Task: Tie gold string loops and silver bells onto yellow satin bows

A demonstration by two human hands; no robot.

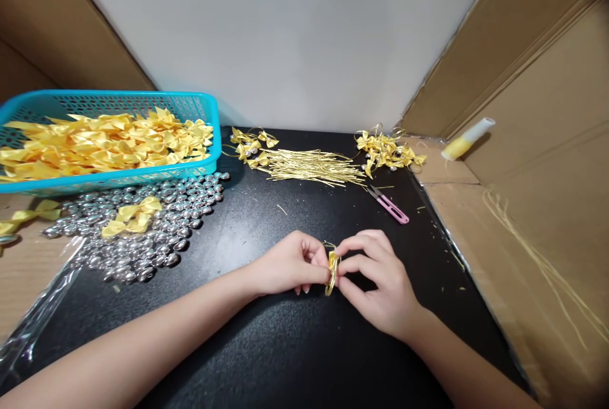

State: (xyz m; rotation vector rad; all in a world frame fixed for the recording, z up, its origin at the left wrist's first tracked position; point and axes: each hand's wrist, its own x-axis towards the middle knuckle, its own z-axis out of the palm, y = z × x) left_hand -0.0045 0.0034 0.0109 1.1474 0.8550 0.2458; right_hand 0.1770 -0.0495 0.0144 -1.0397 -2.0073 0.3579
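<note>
My left hand (297, 263) pinches a small yellow ribbon bow (332, 260) between thumb and fingers, above the middle of the black tabletop (257, 352). A looped gold cord (329, 288) hangs at the bow. From the other side my right hand (373, 276) closes its fingertips on the same cord and bow. The fingers partly cover the bow, so its knot cannot be made out. Beyond my hands lies a bundle of cut gold cords (314, 167). Pink thread snips (389, 205) rest to the right of that bundle.
A turquoise basket (215, 136) full of yellow bows (118, 142) stands at the back left. Before it spread many silver beads (143, 250), with loose bows (136, 215) on top. Corded bows lie in a left pile (247, 142) and a right pile (385, 149). Cardboard walls (537, 111) border the table.
</note>
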